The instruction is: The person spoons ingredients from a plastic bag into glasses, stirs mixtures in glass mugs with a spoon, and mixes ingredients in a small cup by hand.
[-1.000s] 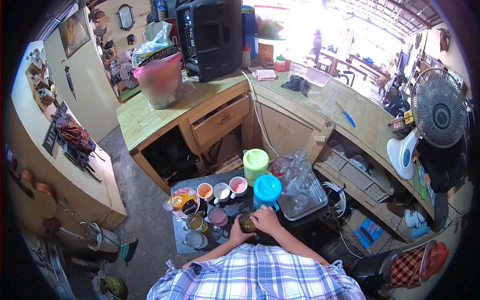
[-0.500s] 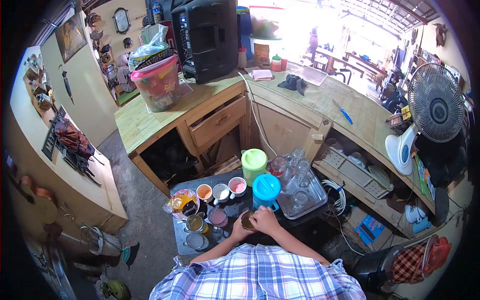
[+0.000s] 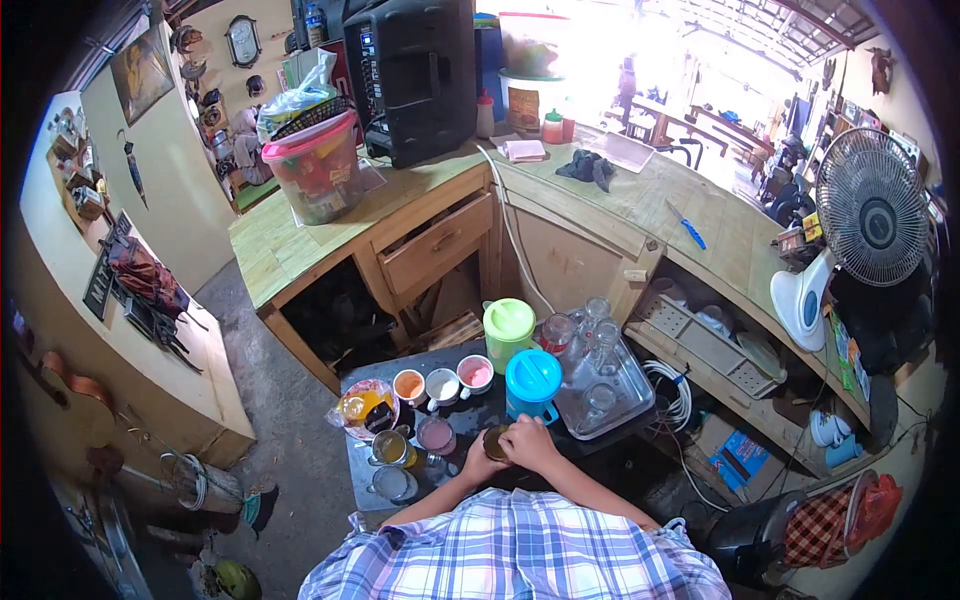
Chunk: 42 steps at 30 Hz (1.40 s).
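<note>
My left hand (image 3: 481, 467) is wrapped round the side of a glass (image 3: 494, 443) of brownish-green drink, low in front of my chest. My right hand (image 3: 530, 444) is closed over the rim of that glass, fingers pinched together; whatever they hold is hidden. Just behind them stands a blue lidded pitcher (image 3: 533, 376), with a light green pitcher (image 3: 509, 322) beyond it. To the left are a glass of purplish drink (image 3: 436, 434), a glass mug of yellow-brown drink (image 3: 392, 449) and a clear glass mug (image 3: 394, 484).
Cups with orange (image 3: 409, 384), white (image 3: 442, 385) and pink (image 3: 475, 372) contents line the table's far side near a bag of yellow stuff (image 3: 362, 407). Several glasses stand on a metal tray (image 3: 630, 402). A blue-handled knife (image 3: 690, 231) lies on the counter (image 3: 590, 205).
My right hand has shifted very slightly over the glass's rim. My left hand keeps its hold, and everything else stays where it was.
</note>
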### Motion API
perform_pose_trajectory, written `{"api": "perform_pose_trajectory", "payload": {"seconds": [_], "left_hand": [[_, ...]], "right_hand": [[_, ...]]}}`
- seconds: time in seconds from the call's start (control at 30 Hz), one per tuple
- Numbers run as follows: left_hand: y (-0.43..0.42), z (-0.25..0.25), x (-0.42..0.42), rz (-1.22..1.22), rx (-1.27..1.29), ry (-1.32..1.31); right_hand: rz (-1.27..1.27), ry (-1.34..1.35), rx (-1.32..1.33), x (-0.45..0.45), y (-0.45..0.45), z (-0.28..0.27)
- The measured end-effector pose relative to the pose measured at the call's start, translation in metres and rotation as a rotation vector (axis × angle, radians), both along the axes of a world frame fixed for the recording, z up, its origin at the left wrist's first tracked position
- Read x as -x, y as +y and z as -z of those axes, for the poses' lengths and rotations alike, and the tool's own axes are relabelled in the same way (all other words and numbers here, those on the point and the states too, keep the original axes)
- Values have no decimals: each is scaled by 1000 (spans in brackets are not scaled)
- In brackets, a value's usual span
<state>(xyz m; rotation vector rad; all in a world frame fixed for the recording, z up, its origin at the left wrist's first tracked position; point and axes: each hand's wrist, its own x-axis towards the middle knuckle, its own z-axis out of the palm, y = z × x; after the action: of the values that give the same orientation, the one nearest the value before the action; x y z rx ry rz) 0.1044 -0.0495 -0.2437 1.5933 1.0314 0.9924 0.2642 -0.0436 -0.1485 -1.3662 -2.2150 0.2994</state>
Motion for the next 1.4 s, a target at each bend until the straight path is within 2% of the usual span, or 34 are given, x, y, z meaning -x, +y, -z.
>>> {"api": "perform_pose_trajectory", "payload": {"seconds": [0.07,0.13,0.23,0.37,0.47,0.53,0.57,0.63,0.67,0.73,0.87,0.93,1.07,1.13,1.17,1.23,1.27,1.33,1.4], "left_hand": [[2,0,-1,-1,13,-31],[1,-2,-1,0,77,-74],[1,-3,0,-2,4,0],[2,-3,1,8,48,-36],[1,-7,0,30,21,-29],[1,-8,2,24,28,0],[3,-9,2,23,23,0],[3,-3,2,27,51,-7],[4,0,3,27,52,-7],[4,2,3,34,54,23],[6,11,4,27,21,-15],[5,12,3,33,-14,4],[5,2,3,29,-19,-20],[4,0,2,32,-22,4],[3,-1,2,32,-20,4],[2,-3,3,33,-8,18],[3,-3,2,32,-10,20],[4,8,2,46,51,-102],[7,14,2,47,35,-81]], "right_hand": [[0,-76,51,-1,3,1],[-11,109,7,1,1,-1],[-15,-21,-13,-2,2,-3],[-24,28,77,0,6,-1],[-7,116,-26,0,4,-5],[-30,-54,104,-3,5,-3],[-30,-54,99,-2,6,-1],[-33,151,51,1,6,0],[-33,151,52,0,7,1],[-22,-53,51,-2,7,0],[-52,-10,137,0,8,-4],[-26,62,4,1,7,0],[-39,-49,67,-2,8,-1],[-51,168,17,0,5,-3],[-51,168,19,-1,5,-3],[-37,-65,68,-3,7,-2],[-38,-64,65,-3,7,-1],[-63,92,99,-1,7,-1],[-36,66,56,0,8,0]]}}
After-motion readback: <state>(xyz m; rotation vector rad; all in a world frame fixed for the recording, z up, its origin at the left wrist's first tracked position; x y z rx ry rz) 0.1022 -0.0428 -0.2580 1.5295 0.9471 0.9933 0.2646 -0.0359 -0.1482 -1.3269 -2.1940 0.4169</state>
